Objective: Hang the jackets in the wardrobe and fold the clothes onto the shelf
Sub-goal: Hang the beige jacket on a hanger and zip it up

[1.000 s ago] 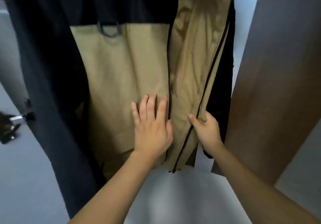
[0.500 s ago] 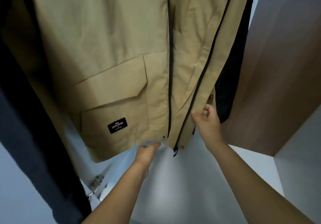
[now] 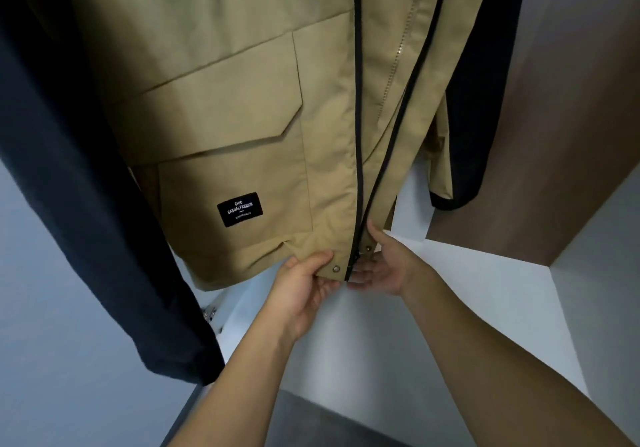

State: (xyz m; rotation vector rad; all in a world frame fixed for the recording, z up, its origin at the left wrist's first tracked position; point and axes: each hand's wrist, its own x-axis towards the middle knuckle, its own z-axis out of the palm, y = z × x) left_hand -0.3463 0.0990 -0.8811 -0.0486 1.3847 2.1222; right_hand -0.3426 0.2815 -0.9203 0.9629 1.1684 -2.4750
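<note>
One tan jacket [image 3: 225,100] hangs; left hand [image 3: 304,283] pinches its left hem corner, right hand [image 3: 384,266] cups the right corner, beside one dark garment [image 3: 69,169]

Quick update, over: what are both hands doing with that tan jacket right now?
Left hand pinches the tan jacket hem by a snap. Right hand grips the other front edge. Jacket hanging, front unzipped. Dark garment hangs alongside, not blocking.

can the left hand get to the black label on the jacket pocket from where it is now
Probably yes. The left hand pinches the jacket hem just below and right of the label, and nothing covers the pocket front. It would have to let go of the hem first.
</note>
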